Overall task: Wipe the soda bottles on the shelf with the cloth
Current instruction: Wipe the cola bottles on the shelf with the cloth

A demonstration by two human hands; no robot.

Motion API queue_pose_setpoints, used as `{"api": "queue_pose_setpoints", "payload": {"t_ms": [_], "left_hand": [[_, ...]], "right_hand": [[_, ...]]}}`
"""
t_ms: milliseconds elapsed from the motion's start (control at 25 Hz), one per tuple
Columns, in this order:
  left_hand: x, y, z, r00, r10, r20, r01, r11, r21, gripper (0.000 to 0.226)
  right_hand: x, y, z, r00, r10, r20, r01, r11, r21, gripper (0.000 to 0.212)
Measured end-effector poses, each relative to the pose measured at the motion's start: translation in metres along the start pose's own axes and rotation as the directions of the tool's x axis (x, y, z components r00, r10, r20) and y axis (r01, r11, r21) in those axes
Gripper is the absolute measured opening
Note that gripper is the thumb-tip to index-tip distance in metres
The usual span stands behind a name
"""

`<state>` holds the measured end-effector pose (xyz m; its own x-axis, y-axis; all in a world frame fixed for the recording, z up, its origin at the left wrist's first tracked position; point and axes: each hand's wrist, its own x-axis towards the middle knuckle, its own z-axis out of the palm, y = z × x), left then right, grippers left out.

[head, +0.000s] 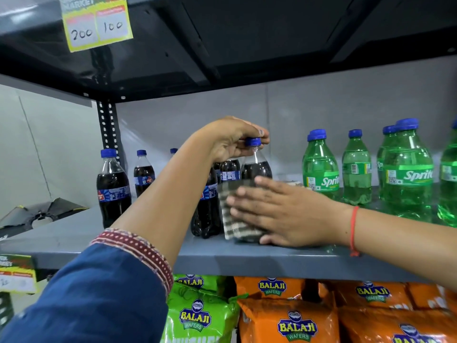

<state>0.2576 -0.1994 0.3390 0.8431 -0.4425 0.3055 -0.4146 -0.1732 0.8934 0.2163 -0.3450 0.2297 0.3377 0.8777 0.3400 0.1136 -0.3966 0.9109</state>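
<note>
Now left hand [231,141] pinches cap [253,141] (blue); right hand [286,215] presses cloth [241,232].

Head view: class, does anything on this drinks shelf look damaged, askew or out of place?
Yes: a torn, crumpled black sheet lies by the shelf's left end, unlike the stock. Cola bottles and Sprite bottles stand upright.
</note>
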Motion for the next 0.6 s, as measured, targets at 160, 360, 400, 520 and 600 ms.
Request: {"api": "queue_pose_setpoints", "payload": {"t_ms": [160,360,400,520,600], "left_hand": [[-0.002,0.000,-0.001,1.000,0.006,0.006,-0.006,1.000,-0.003,0.014],[-0.003,-0.001,-0.001,1.000,0.013,0.012,-0.012,0.999,-0.029,0.014],[-0.002,-0.001,-0.001,1.000,0.012,0.010,-0.011,0.999,-0.031,0.014],[-0.002,0.000,-0.001,1.000,0.011,0.005,-0.011,0.999,-0.037,0.013],[-0.001,0.000,-0.001,1.000,0.012,0.012,-0.011,0.999,-0.041,0.012]], "right_hand": [[0.007,0.006,-0.001,1.000,0.000,-0.009,-0.001,0.999,-0.045,0.062],[0.009,0.007,0.001,0.999,-0.030,-0.035,0.027,0.997,-0.071,0.061],[0.010,0.008,0.000,0.999,0.002,-0.043,-0.004,0.999,-0.053,0.062],[0.011,0.009,0.000,0.995,-0.092,-0.033,0.089,0.993,-0.077,0.061],[0.013,0.013,-0.001,0.998,-0.042,-0.043,0.040,0.997,-0.062,0.061]]}}
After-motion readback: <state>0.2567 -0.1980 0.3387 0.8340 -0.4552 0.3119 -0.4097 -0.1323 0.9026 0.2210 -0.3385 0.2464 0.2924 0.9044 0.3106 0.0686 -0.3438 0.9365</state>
